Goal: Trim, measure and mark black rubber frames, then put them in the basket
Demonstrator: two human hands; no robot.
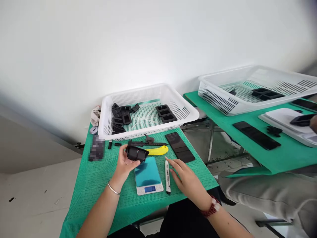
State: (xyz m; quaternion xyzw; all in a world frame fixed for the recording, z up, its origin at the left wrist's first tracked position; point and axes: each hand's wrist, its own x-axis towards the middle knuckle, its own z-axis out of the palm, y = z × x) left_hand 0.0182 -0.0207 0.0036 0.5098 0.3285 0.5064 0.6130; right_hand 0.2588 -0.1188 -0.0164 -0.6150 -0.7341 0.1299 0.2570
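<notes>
My left hand (125, 162) grips a black plastic part (136, 153), tilted, above the upper left edge of a small digital scale (148, 173). The scale has a shiny blue-green plate and a lit display. My right hand (185, 177), fingers spread, is beside a white marker pen (167, 178) lying right of the scale; whether the fingertips touch it I cannot tell. Behind the scale lie a yellow-handled knife (158, 151) and a dark caliper (146, 143). A black phone (180, 147) rests to their right.
A white basket (148, 132) at the back holds several black parts (121, 115) and a set (165, 113) at its right. On the neighbouring green table (223, 119) are another white basket (230, 107), a phone (256, 135) and a white scale (279, 119). A person's hand (314, 124) holds a black part there.
</notes>
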